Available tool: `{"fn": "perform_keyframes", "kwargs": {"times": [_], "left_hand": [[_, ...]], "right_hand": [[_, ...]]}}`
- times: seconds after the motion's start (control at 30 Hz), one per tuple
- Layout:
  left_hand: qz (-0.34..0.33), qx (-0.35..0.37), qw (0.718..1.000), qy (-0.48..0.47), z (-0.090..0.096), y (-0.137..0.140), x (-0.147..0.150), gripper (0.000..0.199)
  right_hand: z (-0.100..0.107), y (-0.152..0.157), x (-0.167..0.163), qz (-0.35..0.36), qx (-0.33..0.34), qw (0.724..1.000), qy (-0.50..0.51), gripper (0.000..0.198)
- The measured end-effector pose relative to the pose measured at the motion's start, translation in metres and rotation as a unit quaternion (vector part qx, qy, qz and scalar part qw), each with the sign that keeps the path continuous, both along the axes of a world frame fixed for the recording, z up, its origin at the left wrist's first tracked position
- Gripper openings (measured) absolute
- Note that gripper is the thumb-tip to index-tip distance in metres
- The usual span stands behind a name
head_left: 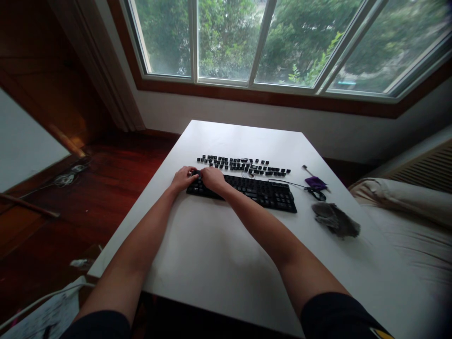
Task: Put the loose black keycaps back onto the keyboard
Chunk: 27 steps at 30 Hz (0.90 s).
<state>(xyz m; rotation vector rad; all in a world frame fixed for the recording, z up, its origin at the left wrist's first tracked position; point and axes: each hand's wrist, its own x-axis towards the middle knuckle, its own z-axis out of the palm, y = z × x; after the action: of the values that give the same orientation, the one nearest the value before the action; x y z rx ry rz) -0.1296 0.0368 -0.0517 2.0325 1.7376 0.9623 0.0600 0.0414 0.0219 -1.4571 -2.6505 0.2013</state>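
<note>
A black computer keyboard [261,192] lies on the white table, with some of its keys in place. My left hand [183,179] is at its far left corner, fingers curled around the edge and thumb on top. Close beside it, my right hand [213,178] is closed over the upper left keys. The fingertips of the right hand are hidden, so any small piece in them cannot be made out. Behind the keyboard, loose black keycaps [231,165] stand in uneven rows.
A crumpled grey cloth [335,220] lies to the right on the white table [219,263]. Beyond it are a coiled black cable [315,193] and a purple cloth [316,183] with a small brush [305,167]. A padded seat [406,226] borders the table's right side.
</note>
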Motion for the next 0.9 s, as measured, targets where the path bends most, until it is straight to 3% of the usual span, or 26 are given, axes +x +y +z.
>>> {"fn": "perform_keyframes", "kwargs": {"times": [0.3, 0.4, 0.5, 0.63, 0.9], "left_hand": [[-0.003, 0.014, 1.0, -0.003, -0.007, 0.002, -0.003, 0.034], [-0.002, 0.011, 1.0, -0.003, -0.007, 0.002, -0.003, 0.033], [-0.001, 0.005, 1.0, -0.007, -0.004, 0.001, -0.002, 0.033], [0.003, 0.002, 1.0, 0.002, 0.001, -0.002, 0.0, 0.032], [0.082, -0.051, 0.992, 0.076, 0.009, -0.001, 0.016, 0.044]], "right_hand": [[-0.022, -0.033, 0.014, 0.027, 0.075, 0.996, 0.033, 0.035], [-0.019, -0.014, 0.023, 0.022, 0.048, 0.997, 0.063, 0.035], [-0.012, 0.018, 0.031, -0.025, 0.085, 0.993, 0.079, 0.033], [-0.009, 0.052, 0.032, -0.037, 0.114, 0.992, 0.038, 0.028], [-0.026, 0.076, 0.021, -0.016, 0.14, 0.99, -0.02, 0.025]]}}
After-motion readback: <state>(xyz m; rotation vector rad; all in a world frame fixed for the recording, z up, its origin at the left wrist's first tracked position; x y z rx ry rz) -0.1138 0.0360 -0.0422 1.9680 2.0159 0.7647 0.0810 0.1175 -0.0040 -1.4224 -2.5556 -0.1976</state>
